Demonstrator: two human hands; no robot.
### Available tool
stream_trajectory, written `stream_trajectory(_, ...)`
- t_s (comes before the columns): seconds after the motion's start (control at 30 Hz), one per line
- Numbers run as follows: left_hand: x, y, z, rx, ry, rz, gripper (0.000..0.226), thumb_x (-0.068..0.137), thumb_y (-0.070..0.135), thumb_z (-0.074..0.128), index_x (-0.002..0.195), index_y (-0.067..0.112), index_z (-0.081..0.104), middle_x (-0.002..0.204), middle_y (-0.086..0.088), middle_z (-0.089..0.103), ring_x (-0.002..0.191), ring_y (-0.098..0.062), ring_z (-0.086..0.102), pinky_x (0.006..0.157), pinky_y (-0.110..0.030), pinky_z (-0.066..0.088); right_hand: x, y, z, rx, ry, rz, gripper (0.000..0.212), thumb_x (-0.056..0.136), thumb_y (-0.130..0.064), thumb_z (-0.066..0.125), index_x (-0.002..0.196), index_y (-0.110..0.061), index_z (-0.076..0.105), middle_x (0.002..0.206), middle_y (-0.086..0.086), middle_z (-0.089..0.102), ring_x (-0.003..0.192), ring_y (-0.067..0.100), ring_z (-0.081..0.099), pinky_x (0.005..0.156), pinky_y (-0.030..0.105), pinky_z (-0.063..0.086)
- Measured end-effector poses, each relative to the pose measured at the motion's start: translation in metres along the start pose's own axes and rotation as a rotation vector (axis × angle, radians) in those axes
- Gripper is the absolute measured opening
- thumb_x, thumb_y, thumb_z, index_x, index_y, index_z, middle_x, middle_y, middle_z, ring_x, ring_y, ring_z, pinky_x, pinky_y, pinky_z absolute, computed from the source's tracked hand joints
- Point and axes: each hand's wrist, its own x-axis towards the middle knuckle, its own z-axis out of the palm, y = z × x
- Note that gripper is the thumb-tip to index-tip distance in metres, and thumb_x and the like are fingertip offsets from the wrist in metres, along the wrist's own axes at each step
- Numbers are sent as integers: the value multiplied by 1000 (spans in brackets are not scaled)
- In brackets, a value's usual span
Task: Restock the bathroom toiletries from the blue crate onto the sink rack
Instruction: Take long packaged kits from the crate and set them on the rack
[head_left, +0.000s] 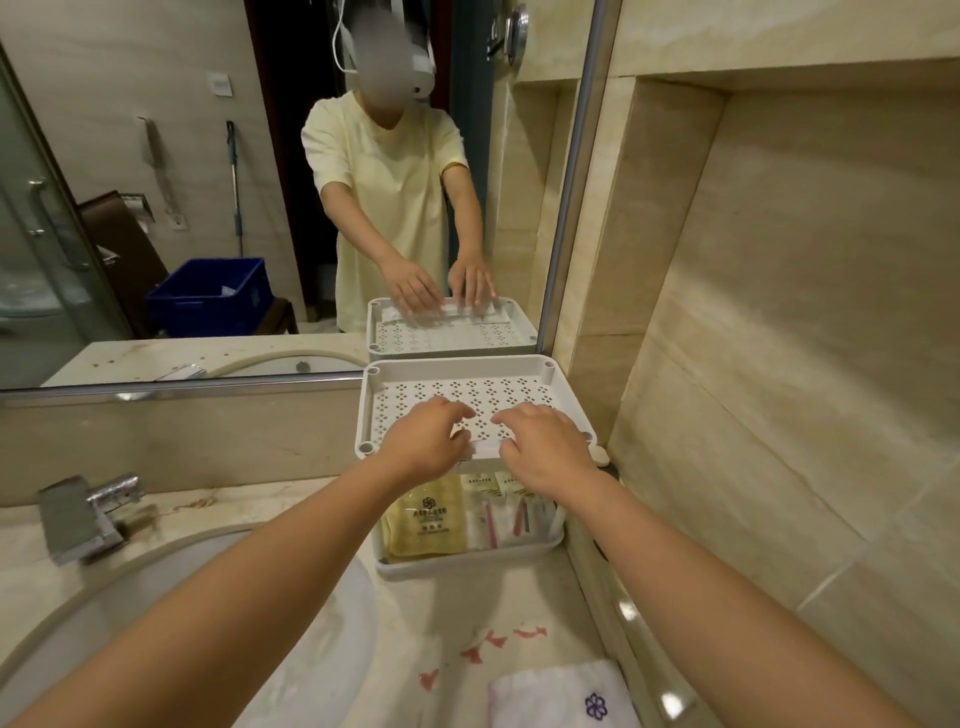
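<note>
Clearly, on the head view, I saw the left hand (426, 441) and right hand (545, 449) over the near edge of the white perforated plastic rack (467, 387), on its top tier. Their fingers were loosely bent, tips pressing a flat white packet (485, 448) and gripping nothing. The packet lay lengthwise left to right, equally near both hands. The blue plastic crate (208, 301) showed only in the mirror, far left.

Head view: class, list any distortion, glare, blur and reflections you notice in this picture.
Head view: the wide-angle lens bows the mirror frame; glare spots sit on the chrome faucet; the reflected person is blurred out at the head; the blue crate appears only as a reflection.
</note>
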Motion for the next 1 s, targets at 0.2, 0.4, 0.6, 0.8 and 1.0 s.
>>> stream_trajectory(0.2,-26,-22,-26,9,171,-55,44,94,30,54,137,23,49,135,1,53,124,-18,49,98,-40,46,10,-36,-3,25,35,-67,52,93,-22,46,145,-26,41,145,-1,45,130,21,42,105,38,36)
stream_trajectory(0.4,-75,-67,-61,42,272,-191,50,92,32,58,140,23,45,138,2,49,127,-17,46,100,-39,45,25,-107,5,14,27,-223,57,90,-25,52,145,-23,39,143,0,44,128,23,43,104,38,36)
stream_trajectory(0.6,-141,-118,-88,99,303,-368,53,92,37,59,141,22,43,138,1,49,126,-17,47,98,-36,45,29,-188,25,20,-10,-400,58,87,-28,53,143,-21,42,142,1,44,128,23,42,103,36,35)
stream_trajectory(0.8,-228,-169,-108,159,277,-573,51,90,39,58,138,25,46,136,0,49,127,-20,45,98,-38,43,11,-277,54,39,-127,-528,59,86,-32,55,143,-25,42,139,0,45,126,25,43,100,36,36)
stream_trajectory(1.0,-332,-208,-119,178,231,-775,52,92,41,56,140,24,43,135,0,48,124,-21,48,96,-39,46,-27,-372,80,9,-206,-702,57,85,-32,56,140,-22,45,136,3,49,127,25,44,104,36,34)
